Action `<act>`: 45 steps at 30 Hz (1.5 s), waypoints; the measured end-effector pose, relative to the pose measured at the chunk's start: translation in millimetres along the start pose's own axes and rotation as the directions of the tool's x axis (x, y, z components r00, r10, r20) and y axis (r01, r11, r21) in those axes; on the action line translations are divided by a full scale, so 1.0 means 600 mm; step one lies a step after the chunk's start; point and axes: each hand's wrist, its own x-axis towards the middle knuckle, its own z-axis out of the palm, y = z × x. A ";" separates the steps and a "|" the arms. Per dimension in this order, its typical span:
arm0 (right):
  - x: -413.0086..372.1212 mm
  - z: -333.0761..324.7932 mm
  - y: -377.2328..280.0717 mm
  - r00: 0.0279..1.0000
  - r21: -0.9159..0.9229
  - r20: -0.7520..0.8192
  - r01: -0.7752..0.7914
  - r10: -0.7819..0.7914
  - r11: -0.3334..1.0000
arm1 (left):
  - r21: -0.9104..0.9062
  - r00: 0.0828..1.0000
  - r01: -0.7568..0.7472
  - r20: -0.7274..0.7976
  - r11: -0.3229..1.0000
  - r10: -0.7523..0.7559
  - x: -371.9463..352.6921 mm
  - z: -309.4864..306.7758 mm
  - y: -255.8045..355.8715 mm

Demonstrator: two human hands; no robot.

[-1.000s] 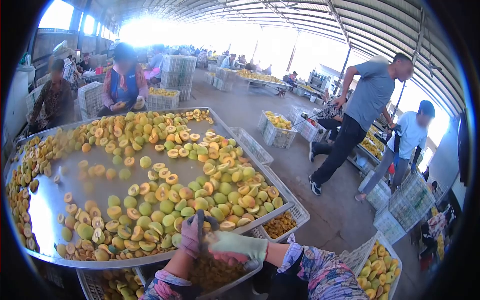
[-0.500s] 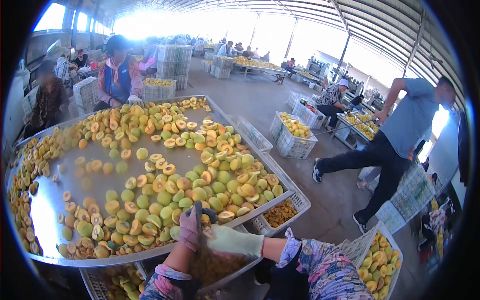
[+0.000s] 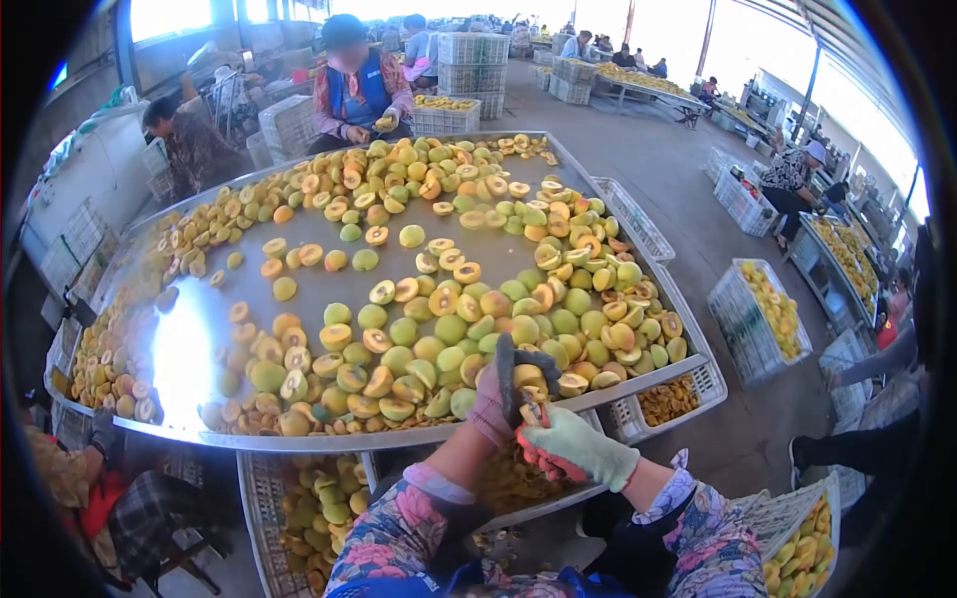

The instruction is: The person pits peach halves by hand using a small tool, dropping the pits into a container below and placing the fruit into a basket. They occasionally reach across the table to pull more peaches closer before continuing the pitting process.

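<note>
Close to the metal table's front edge, my two gloved hands meet over a crate. My left hand [image 3: 506, 391], in a purple glove with dark fingers, is closed around a fruit half [image 3: 534, 411] that looks like an apricot. My right hand [image 3: 580, 447], in a pale green glove with a red palm, is closed and pressed against that fruit; whatever is inside its fingers is hidden. Beyond them, whole and halved yellow-green apricots [image 3: 429, 339] cover much of the metal table [image 3: 329, 299]. Beneath my hands sits a crate [image 3: 513, 483] with brownish pieces, partly hidden by my arms.
A crate of fruit [image 3: 324, 508] stands under the table's front, another [image 3: 797, 548] at my lower right. A crate of brown pieces [image 3: 663, 401] sits by the right corner. Across the table a person [image 3: 361, 90] handles fruit; another person sits at lower left [image 3: 75, 478].
The view has swung left, so table and hands appear farther right. My hands stay together at the fruit. The person walking with a hooked rod has mostly left the view at right.
</note>
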 end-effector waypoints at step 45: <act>-0.105 0.009 0.089 0.873 -0.992 -0.119 -0.123 -0.474 0.022 | 0.989 0.949 -0.132 0.144 -0.061 0.279 -0.199 0.058 0.060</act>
